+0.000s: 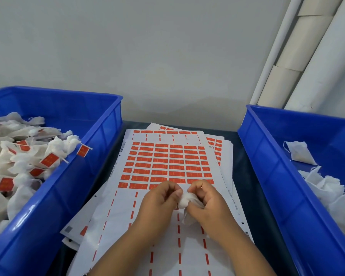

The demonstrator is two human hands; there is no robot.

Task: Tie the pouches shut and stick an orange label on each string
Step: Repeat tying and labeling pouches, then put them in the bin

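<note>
A small white cloth pouch [184, 203] is held between both hands above the label sheet. My left hand [159, 200] pinches its gathered top from the left. My right hand [206, 200] grips it from the right, fingers curled round the cloth. The string is hidden by the fingers. Under the hands lies a white sheet with rows of orange labels [167, 162]; its near part is peeled, with only orange dashes left.
A blue bin [100, 124] on the left holds several tied pouches with orange labels [48, 160]. A blue bin [267, 166] on the right holds loose white pouches [299, 151]. More label sheets are stacked underneath. White rolls [299, 56] lean at the back right.
</note>
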